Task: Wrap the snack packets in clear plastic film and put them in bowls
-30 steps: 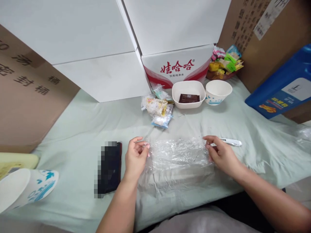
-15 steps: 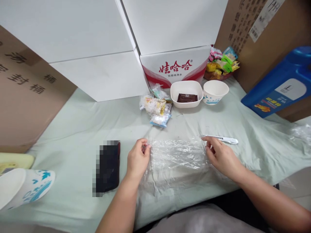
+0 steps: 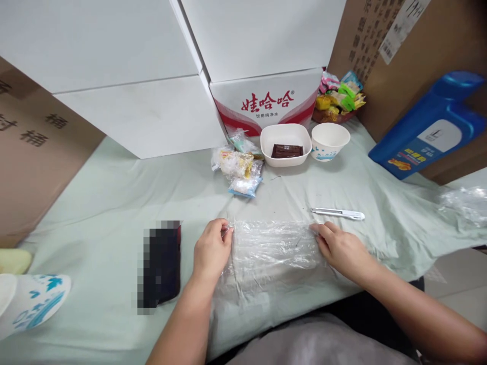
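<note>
A sheet of clear plastic wrap (image 3: 272, 248) lies spread on the pale green cloth near the front edge. My left hand (image 3: 210, 249) pinches the sheet's left edge with fingers closed. My right hand (image 3: 338, 248) rests on the sheet's right edge, fingers pressed together on it. A white utility knife (image 3: 338, 213) lies just beyond my right hand. A dark phone (image 3: 162, 261) lies left of my left hand.
A square white bowl (image 3: 285, 144) with a brown bar, a paper cup (image 3: 329, 141), small snack packets (image 3: 238, 167) and a candy tray (image 3: 337, 99) stand at the back. White boxes, cardboard and a blue jug (image 3: 426, 126) ring the table. Another paper cup (image 3: 26, 304) lies front left.
The plastic sheet has been drawn flatter and nearer the front edge. My right hand moved down off the knife side onto the sheet's edge. My left hand closed on the left edge.
</note>
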{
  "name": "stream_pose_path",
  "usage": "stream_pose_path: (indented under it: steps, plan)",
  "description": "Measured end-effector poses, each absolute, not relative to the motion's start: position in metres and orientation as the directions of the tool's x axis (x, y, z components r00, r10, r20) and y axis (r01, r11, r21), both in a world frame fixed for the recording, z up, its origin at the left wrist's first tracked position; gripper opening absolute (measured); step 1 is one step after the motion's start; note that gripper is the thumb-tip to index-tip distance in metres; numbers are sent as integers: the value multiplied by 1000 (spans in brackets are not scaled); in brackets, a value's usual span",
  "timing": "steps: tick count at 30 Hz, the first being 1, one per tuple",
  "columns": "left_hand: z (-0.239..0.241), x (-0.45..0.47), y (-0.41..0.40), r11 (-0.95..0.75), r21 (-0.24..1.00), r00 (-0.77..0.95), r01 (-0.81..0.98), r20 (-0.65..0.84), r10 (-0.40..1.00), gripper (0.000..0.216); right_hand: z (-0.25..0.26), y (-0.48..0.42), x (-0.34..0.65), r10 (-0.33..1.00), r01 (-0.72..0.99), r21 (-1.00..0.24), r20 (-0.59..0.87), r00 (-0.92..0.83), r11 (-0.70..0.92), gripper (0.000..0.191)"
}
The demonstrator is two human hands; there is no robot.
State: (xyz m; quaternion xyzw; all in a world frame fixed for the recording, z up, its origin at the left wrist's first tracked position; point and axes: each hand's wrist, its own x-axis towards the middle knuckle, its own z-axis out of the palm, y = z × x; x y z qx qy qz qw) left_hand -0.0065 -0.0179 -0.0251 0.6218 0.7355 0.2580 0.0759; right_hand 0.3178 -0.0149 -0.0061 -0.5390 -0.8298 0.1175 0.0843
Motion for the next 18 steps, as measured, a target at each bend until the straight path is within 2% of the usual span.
stream_pose_path:
  steps: [3,6,8,10,12,14,16,18]
  plan:
    - [-16,-11,-19,114,437,-240,892,246,939,20,-7,-14,316,917,892,-231,6,-399,389,35]
    - [-2,-13,-25,94,394,-272,914,426,863,30,-4,-13,314,913,893,-208,-4,-409,399,35]
    - [5,-8,-31,-11,362,-220,932,589,777,28,-3,-13,313,915,898,-196,-14,-404,394,35]
    - [7,3,-37,-224,317,-39,922,649,760,18,-1,-14,312,919,906,-182,-29,-392,381,35]
    - [5,17,-42,-453,282,245,846,549,799,18,0,-15,311,921,912,-165,-40,-387,376,34]
    - [-1,30,-45,-564,282,470,777,338,816,34,2,-14,310,918,912,-154,-50,-393,381,32]
    - [-7,37,-45,-569,285,550,771,152,821,57,2,-9,312,922,916,-146,-56,-384,373,33]
    - [-12,38,-45,-552,295,565,780,46,824,70,2,2,318,940,936,-126,-58,-337,328,33]
